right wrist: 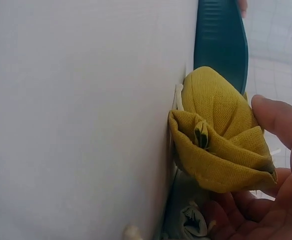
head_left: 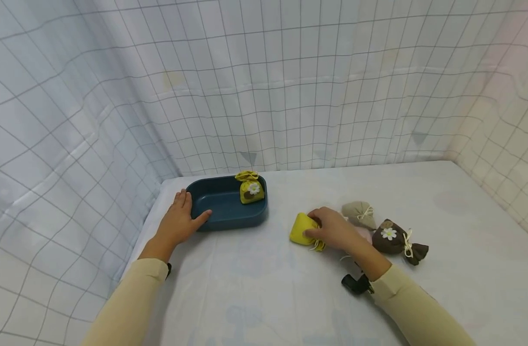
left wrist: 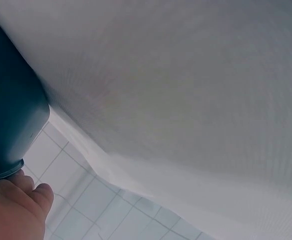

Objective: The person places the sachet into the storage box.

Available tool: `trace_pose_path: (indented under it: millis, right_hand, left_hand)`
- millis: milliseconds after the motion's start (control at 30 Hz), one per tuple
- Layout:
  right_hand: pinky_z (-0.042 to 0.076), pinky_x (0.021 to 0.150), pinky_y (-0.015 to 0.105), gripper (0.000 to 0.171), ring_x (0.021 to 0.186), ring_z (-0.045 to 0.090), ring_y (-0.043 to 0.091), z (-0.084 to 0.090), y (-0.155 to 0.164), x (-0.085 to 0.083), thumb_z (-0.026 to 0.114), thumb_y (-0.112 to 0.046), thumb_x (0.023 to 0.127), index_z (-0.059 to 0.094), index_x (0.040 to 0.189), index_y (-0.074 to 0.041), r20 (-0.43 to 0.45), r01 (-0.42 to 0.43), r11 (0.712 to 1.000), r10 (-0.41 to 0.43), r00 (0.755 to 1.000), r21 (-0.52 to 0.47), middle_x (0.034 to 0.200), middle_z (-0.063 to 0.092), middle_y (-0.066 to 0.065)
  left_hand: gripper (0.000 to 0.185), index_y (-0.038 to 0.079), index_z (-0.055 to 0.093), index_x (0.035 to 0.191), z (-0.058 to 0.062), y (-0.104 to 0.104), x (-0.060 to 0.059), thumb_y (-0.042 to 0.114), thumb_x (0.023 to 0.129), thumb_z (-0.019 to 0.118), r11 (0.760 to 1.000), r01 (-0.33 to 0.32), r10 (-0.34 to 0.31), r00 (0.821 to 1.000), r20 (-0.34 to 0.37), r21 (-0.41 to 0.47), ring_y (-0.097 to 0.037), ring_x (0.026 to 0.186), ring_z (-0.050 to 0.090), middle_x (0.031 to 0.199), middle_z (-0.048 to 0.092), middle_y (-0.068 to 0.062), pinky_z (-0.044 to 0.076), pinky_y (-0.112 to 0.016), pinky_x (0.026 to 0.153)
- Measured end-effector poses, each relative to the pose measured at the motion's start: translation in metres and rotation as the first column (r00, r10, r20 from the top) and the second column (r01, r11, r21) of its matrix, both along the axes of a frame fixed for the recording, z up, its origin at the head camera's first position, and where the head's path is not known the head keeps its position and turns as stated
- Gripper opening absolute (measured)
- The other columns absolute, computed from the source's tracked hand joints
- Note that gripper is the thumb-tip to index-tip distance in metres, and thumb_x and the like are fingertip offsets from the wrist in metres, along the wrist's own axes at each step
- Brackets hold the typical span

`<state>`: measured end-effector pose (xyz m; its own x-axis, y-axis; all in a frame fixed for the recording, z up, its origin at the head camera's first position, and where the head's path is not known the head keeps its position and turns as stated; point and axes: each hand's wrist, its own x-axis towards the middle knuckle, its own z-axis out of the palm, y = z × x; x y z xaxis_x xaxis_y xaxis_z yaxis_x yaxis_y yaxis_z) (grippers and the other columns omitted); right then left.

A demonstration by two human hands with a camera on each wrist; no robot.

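A dark teal plastic tub (head_left: 224, 223) stands at the left of the white table, with a yellow drawstring pouch (head_left: 249, 191) bearing a white flower inside its right end. My left hand (head_left: 179, 222) rests against the tub's left end, fingers straight and thumb over the near rim. In the left wrist view part of that hand (left wrist: 18, 205) touches the rim. Right of the tub, my right hand (head_left: 333, 229) pinches a second yellow pouch (head_left: 300, 228) between thumb and fingers. The right wrist view shows this pouch (right wrist: 218, 135) close up, its gathered top towards the camera.
Beside my right forearm lie a beige pouch (head_left: 358, 214), a dark brown pouch (head_left: 388, 239) with a white flower, and a pale pink one (head_left: 364, 234) partly hidden by the hand. White grid-patterned curtains (head_left: 264, 96) hang behind and at both sides of the table (head_left: 246, 288).
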<state>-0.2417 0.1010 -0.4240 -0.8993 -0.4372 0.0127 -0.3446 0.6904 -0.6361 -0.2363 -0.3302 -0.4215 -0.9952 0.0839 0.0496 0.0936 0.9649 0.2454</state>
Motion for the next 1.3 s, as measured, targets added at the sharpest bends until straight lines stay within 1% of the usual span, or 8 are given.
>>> trace_pose_path:
  millis: [133, 267, 433, 667, 833, 967, 1167, 1300]
  right_hand:
    - [0.050, 0.081, 0.038, 0.042, 0.090, 0.057, 0.017, -0.001, -0.001, 0.001, 0.078, -0.027, 0.087, 0.067, 0.121, -0.005, 0.016, 0.011, 1.000, -0.011, 1.000, -0.011, 0.108, 0.067, 0.003]
    - [0.050, 0.077, 0.036, 0.039, 0.084, 0.057, 0.016, 0.000, -0.002, 0.003, 0.077, -0.029, 0.087, 0.068, 0.119, -0.009, 0.004, 0.030, 0.999, -0.030, 1.000, -0.011, 0.103, 0.068, 0.000]
    - [0.049, 0.075, 0.035, 0.035, 0.082, 0.057, 0.015, 0.000, -0.004, 0.004, 0.078, -0.028, 0.087, 0.069, 0.116, -0.011, 0.001, 0.044, 0.998, -0.044, 0.999, -0.035, 0.099, 0.068, -0.002]
    - [0.051, 0.081, 0.038, 0.033, 0.090, 0.060, 0.018, 0.002, -0.010, 0.007, 0.078, -0.019, 0.087, 0.067, 0.114, -0.007, 0.046, 0.033, 0.992, -0.028, 0.999, -0.119, 0.103, 0.068, 0.003]
    - [0.050, 0.080, 0.038, 0.032, 0.088, 0.059, 0.018, 0.001, -0.012, 0.008, 0.076, -0.018, 0.087, 0.066, 0.116, -0.007, 0.077, 0.017, 0.991, -0.007, 0.997, -0.132, 0.101, 0.067, 0.002]
    - [0.050, 0.081, 0.039, 0.033, 0.088, 0.058, 0.019, -0.001, -0.012, 0.007, 0.075, -0.020, 0.088, 0.065, 0.117, -0.008, 0.084, 0.034, 0.990, -0.023, 0.996, -0.139, 0.102, 0.067, 0.002]
    - [0.050, 0.089, 0.042, 0.035, 0.102, 0.060, 0.021, -0.002, -0.012, 0.006, 0.074, -0.023, 0.090, 0.064, 0.120, -0.010, 0.090, 0.084, 0.977, -0.067, 0.994, -0.196, 0.115, 0.067, 0.005]
    - [0.050, 0.090, 0.042, 0.033, 0.104, 0.061, 0.022, -0.003, -0.012, 0.005, 0.074, -0.022, 0.089, 0.066, 0.118, -0.008, 0.063, 0.090, 0.969, -0.078, 0.995, -0.229, 0.115, 0.068, 0.005]
  left_hand:
    - [0.109, -0.013, 0.002, 0.153, -0.002, -0.001, 0.000, 0.073, 0.095, 0.037, 1.000, -0.004, 0.004, 1.000, 0.004, 0.015, -0.043, 0.148, -0.005, 0.161, -0.006, -0.029, 0.008, -0.059, 0.117]
    - [0.109, -0.012, 0.002, 0.153, -0.003, -0.002, -0.001, 0.073, 0.095, 0.037, 1.000, -0.003, 0.003, 1.000, 0.002, 0.019, -0.043, 0.148, -0.005, 0.161, -0.006, -0.029, 0.008, -0.059, 0.117]
    - [0.109, -0.012, 0.001, 0.153, -0.001, -0.002, -0.001, 0.073, 0.095, 0.037, 1.000, -0.004, 0.004, 1.000, 0.004, 0.017, -0.043, 0.148, -0.005, 0.161, -0.004, -0.030, 0.009, -0.059, 0.117]
    - [0.109, -0.013, 0.003, 0.153, 0.000, -0.001, -0.001, 0.073, 0.095, 0.038, 1.000, 0.000, 0.000, 1.000, 0.000, 0.023, -0.044, 0.148, -0.003, 0.161, -0.003, -0.031, 0.010, -0.059, 0.116]
    - [0.109, -0.013, 0.003, 0.153, -0.001, -0.001, 0.000, 0.073, 0.095, 0.038, 1.000, 0.001, -0.001, 1.000, 0.003, 0.021, -0.045, 0.148, -0.001, 0.161, -0.004, -0.030, 0.011, -0.059, 0.116]
    - [0.109, -0.013, 0.002, 0.153, -0.001, -0.001, 0.000, 0.073, 0.095, 0.038, 1.000, 0.000, -0.001, 1.000, 0.003, 0.022, -0.044, 0.148, -0.002, 0.161, -0.004, -0.030, 0.011, -0.059, 0.116]
    - [0.109, -0.013, 0.002, 0.153, 0.000, 0.000, 0.000, 0.073, 0.095, 0.038, 1.000, -0.004, 0.004, 1.000, 0.008, 0.027, -0.043, 0.149, -0.004, 0.161, -0.004, -0.030, 0.011, -0.059, 0.116]
    - [0.110, -0.013, 0.001, 0.153, 0.000, 0.000, 0.000, 0.073, 0.095, 0.038, 1.000, -0.008, 0.008, 1.000, 0.013, 0.020, -0.043, 0.149, -0.004, 0.161, -0.003, -0.030, 0.011, -0.059, 0.117]
